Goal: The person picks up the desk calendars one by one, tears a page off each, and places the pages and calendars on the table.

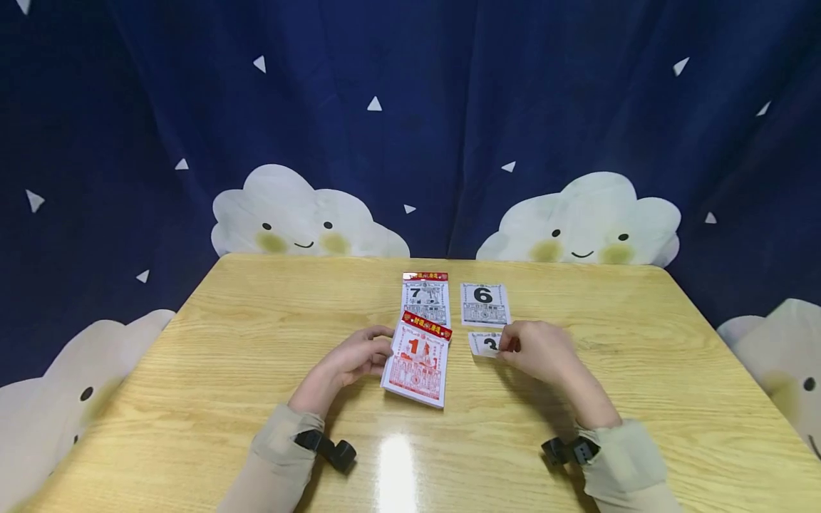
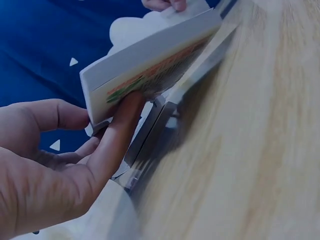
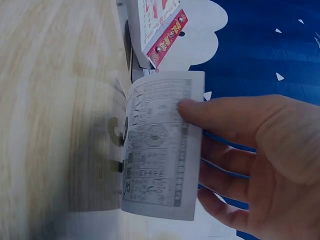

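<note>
My left hand [image 1: 359, 354] grips the left edge of a tear-off calendar pad [image 1: 417, 370] with a red 1 and a red header. In the left wrist view the pad [image 2: 145, 60] is tilted up off the table, fingers beneath it. A second calendar [image 1: 425, 296], showing a black 7, lies behind and is partly covered. My right hand [image 1: 539, 349] pinches a loose calendar page [image 1: 482, 343] printed with a 3. The right wrist view shows this page [image 3: 160, 145] curling up, its far edge near the tabletop. Behind it lies another loose page [image 1: 485, 305] with a 6.
Everything lies on a light wooden table [image 1: 288, 299]. A dark blue curtain [image 1: 436, 142] with white clouds and triangles hangs behind the table's back edge. Black wrist cameras sit on both cuffs.
</note>
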Demonstrator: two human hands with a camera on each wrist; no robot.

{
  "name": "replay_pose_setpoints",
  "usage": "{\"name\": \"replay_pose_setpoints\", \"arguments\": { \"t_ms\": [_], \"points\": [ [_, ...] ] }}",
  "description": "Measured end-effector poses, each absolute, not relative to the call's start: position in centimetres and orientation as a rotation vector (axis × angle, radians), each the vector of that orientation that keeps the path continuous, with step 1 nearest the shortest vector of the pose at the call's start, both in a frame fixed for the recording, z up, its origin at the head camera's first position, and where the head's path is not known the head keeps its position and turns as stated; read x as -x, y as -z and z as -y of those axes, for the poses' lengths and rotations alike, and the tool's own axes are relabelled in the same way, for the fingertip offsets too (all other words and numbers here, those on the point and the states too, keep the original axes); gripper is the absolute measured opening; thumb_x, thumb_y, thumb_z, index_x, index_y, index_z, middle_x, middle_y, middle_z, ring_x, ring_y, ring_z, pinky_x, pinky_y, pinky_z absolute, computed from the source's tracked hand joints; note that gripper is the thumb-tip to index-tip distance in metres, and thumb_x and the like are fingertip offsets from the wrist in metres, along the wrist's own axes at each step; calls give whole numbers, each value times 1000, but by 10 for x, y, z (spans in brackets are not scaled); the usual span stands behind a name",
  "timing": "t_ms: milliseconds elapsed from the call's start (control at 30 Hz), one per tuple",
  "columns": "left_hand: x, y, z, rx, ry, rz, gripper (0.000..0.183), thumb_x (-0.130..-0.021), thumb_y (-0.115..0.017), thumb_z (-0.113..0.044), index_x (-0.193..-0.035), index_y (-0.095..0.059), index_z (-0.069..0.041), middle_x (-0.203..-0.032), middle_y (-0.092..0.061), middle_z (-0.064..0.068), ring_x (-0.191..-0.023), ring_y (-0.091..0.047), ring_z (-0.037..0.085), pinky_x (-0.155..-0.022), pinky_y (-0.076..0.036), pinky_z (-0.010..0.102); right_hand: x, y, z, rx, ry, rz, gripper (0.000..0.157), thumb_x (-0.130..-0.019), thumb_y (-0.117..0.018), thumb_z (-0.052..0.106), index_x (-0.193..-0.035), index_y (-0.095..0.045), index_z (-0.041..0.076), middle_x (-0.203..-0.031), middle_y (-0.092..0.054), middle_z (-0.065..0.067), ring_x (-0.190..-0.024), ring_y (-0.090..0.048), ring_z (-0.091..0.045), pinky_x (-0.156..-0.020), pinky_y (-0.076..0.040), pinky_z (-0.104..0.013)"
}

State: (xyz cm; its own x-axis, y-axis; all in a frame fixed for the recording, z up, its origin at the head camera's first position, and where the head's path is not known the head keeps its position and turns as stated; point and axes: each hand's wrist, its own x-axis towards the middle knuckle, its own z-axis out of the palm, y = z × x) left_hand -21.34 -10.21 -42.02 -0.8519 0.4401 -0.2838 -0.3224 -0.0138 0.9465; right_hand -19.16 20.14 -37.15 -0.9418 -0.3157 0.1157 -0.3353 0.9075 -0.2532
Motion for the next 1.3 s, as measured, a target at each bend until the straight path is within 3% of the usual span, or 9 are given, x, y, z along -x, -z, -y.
{"name": "replay_pose_setpoints", "arguments": {
  "t_ms": [300,567,900,1300],
  "points": [
    [209,420,102,-143,-1798,-1757,42,-77,-48,5,-116,-35,8,-86,-58,10,-72,-60,17,-69,-55,32,189,379,-194,-637,-430,3186,19,-69,-73,25,-65,-55,24,-62,-51,11,-59,-45,-9,-52,-34,-27],
    [207,416,97,-99,-1664,-2046,42,-72,-52,7,-113,-48,14,-79,-59,11,-65,-57,16,-68,-56,32,186,384,-194,-737,-548,3228,19,-67,-74,17,-64,-55,19,-61,-48,7,-60,-43,-10,-54,-35,-25],
    [205,414,89,-38,-1660,-2073,39,-73,-54,10,-111,-47,15,-75,-57,12,-62,-57,18,-65,-56,34,183,388,-186,-744,-699,3305,18,-64,-75,11,-65,-57,14,-62,-51,5,-60,-45,-11,-56,-37,-24],
    [207,410,100,-20,-1626,-2088,36,-81,-56,1,-114,-50,14,-85,-59,18,-64,-59,20,-68,-56,34,181,385,-184,-696,-747,3309,17,-66,-76,13,-67,-59,15,-65,-52,5,-61,-46,-11,-57,-39,-26]
  ]
}}
